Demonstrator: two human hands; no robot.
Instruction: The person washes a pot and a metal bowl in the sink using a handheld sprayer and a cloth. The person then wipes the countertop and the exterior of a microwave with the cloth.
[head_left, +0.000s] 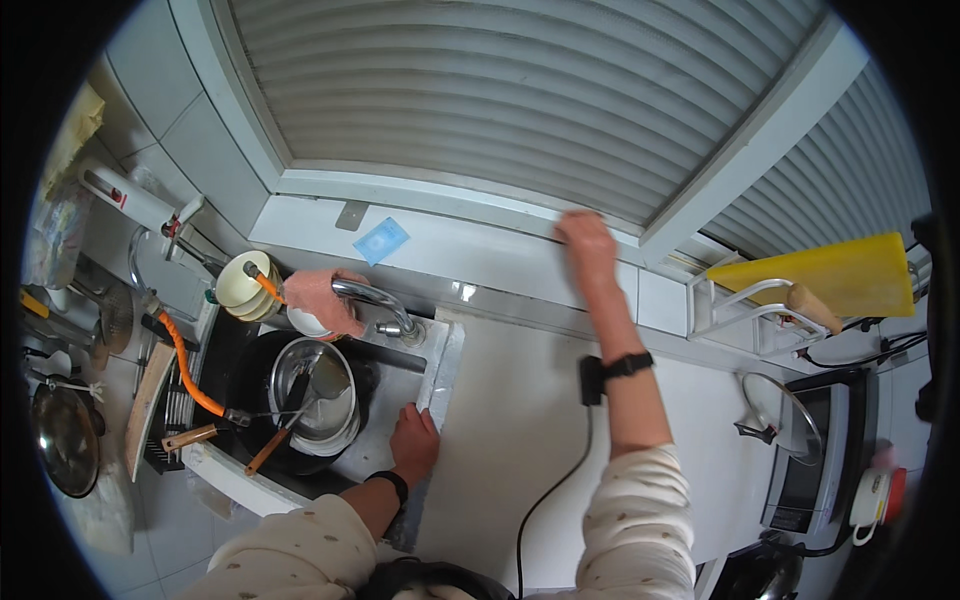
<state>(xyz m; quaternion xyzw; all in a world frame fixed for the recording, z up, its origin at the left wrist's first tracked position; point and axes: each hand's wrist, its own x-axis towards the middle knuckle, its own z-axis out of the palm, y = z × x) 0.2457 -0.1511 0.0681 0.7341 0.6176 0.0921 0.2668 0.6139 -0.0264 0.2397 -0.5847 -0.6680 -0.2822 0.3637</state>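
Observation:
My right hand (587, 241) reaches to the white sill at the foot of the window, its fingers curled near the frame; whether anything is in them is hidden. At the right rim of the metal sink (386, 420) is my left hand (414, 442), its fingers bent and their grip hidden. A black pan (251, 375) in the sink holds stacked bowls, a strainer (313, 382) and wooden-handled utensils. Over the chrome faucet (386, 301) hangs a pink cloth (319, 296). A blue packet (382, 241) lies on the sill, left of my right hand.
Stacked bowls (244, 292) stand behind the sink. At the right are a white rack (720, 315) with a yellow cutting board (825, 277), a glass lid (784, 420) and a microwave (814, 457). An orange hose (184, 367) crosses the left side. A black cable (536, 499) runs from my right wrist.

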